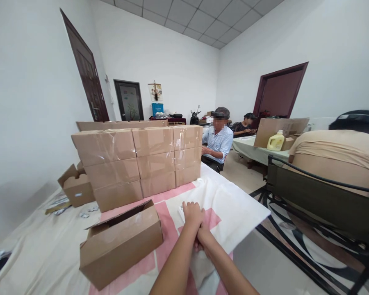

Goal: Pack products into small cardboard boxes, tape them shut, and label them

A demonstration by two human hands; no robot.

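My left hand (192, 212) lies over the tabletop with its fingers bent. A small white thing (181, 212) shows at the edge of its fingers; its kind is unclear. Crossed close against it is my right hand (202, 232), partly covered by the left, with a few curled fingertips low beside the wrist. Whatever the two hands grip is hidden. To their left an open cardboard box (123, 241) rests on the pink and white cloth (249, 207). Behind it stands a stack of taped cardboard boxes (155, 157).
Another open box (76, 190) and small wrapped items (89, 212) sit at the left by the wall. Across the stack sits a person in a light shirt (221, 141). A dark folding chair (313, 188) and a table with a yellow jug (276, 141) are at right.
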